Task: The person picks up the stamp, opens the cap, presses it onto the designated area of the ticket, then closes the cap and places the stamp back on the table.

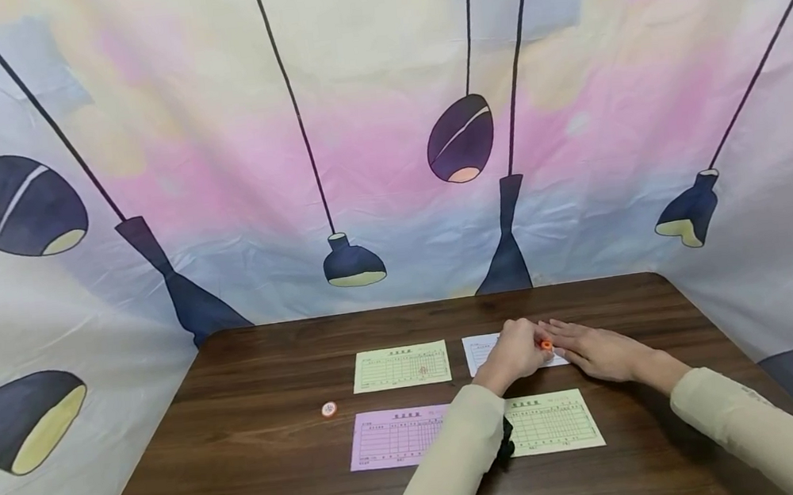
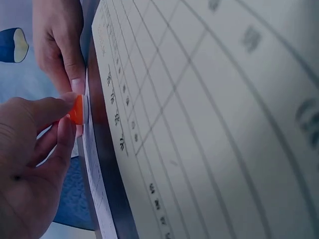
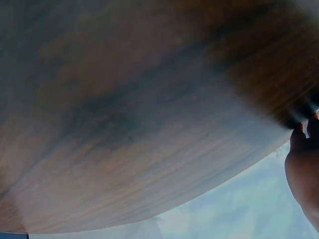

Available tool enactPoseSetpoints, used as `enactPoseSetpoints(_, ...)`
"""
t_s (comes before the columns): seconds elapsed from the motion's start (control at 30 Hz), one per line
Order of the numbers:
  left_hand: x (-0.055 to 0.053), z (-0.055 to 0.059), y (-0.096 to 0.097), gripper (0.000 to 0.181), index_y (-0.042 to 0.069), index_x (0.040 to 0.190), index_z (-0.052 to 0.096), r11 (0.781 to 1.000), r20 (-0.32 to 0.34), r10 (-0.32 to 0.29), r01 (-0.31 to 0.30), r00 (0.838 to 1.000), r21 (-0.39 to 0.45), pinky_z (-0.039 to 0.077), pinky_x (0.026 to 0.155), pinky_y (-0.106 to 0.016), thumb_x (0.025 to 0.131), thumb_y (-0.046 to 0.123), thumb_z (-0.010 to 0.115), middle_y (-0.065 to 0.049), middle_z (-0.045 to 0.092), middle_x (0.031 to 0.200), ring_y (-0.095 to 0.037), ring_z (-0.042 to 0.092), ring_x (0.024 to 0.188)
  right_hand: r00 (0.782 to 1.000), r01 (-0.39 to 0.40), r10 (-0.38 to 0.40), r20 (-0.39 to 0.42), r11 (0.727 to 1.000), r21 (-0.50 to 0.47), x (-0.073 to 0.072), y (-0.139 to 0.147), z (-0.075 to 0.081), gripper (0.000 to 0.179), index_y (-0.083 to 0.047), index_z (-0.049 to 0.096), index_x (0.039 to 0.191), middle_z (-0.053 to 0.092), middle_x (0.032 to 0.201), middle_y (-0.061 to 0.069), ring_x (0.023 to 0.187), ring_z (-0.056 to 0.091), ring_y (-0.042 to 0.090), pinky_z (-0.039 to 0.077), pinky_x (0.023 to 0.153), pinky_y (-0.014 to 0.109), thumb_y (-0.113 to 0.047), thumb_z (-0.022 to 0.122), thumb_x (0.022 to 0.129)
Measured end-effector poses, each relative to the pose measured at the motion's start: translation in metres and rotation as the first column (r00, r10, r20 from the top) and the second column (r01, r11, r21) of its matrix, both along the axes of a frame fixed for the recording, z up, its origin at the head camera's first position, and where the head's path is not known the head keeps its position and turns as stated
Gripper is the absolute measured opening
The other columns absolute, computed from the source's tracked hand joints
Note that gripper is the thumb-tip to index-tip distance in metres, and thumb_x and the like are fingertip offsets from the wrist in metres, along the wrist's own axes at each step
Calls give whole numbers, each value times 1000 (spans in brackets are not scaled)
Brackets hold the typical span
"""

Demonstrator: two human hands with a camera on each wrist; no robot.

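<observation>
My left hand (image 1: 519,350) pinches a small orange stamp (image 2: 78,109) between thumb and fingertips. Its pale base is down against a white printed form (image 1: 479,349) at the back right of the table. My right hand (image 1: 603,349) rests on that form's right side with its fingers fairly straight, close to the stamp. The hands hide much of the form. Only part of the right hand (image 3: 303,167) shows at the edge of the right wrist view. A yellow-green form (image 1: 397,367) with a faint reddish mark lies left of the white one.
A purple form (image 1: 386,440) and another yellow-green form (image 1: 557,423) lie nearer, partly under the left forearm. A small round white piece with an orange rim (image 1: 329,408) sits left of the forms on the dark wooden table (image 1: 246,469). A patterned cloth (image 1: 386,137) hangs behind.
</observation>
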State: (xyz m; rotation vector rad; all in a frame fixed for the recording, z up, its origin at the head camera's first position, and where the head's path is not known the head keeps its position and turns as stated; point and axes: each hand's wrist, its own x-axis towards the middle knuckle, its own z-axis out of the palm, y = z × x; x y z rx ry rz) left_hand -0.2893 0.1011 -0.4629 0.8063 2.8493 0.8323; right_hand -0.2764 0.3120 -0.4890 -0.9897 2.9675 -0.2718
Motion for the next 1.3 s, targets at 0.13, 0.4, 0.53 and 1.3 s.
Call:
enactPoseSetpoints(0.13, 0, 3, 1, 17, 27, 111, 84, 999, 1, 39, -39, 999, -26, 55, 90, -18, 94, 24, 80, 12, 80, 107, -9, 68, 116, 1000, -18, 17, -26, 1000, -25, -1, -1, 3, 50, -12, 44, 160, 43, 167, 13, 153, 43, 37, 45, 115, 56, -30, 46, 114)
enactPoseSetpoints(0.4, 1, 9, 2, 15, 29, 107, 85, 994, 27, 97, -96, 995, -51, 54, 100, -23, 92, 27, 83, 13, 79, 111, -15, 62, 126, 1000, -7, 7, 1, 1000, -20, -4, -4, 4, 51, -12, 42, 161, 40, 169, 11, 155, 40, 36, 43, 118, 56, -33, 44, 114)
enactPoseSetpoints(0.53, 1, 12, 2, 16, 28, 108, 84, 993, 26, 89, -87, 996, -78, 53, 101, -24, 92, 28, 83, 11, 78, 116, -16, 62, 128, 1000, -5, 5, 1, 1000, -23, -5, -4, 4, 51, -12, 42, 161, 41, 168, 11, 155, 41, 35, 43, 118, 56, -31, 46, 114)
enactPoseSetpoints(1.3, 4, 8, 6, 15, 26, 106, 84, 993, 21, 61, -58, 998, -105, 51, 80, -18, 92, 30, 84, 10, 78, 108, -11, 66, 114, 1000, -5, 4, -11, 999, -39, 1, 1, -5, 50, -12, 44, 160, 43, 167, 12, 153, 42, 38, 43, 117, 57, -31, 45, 114)
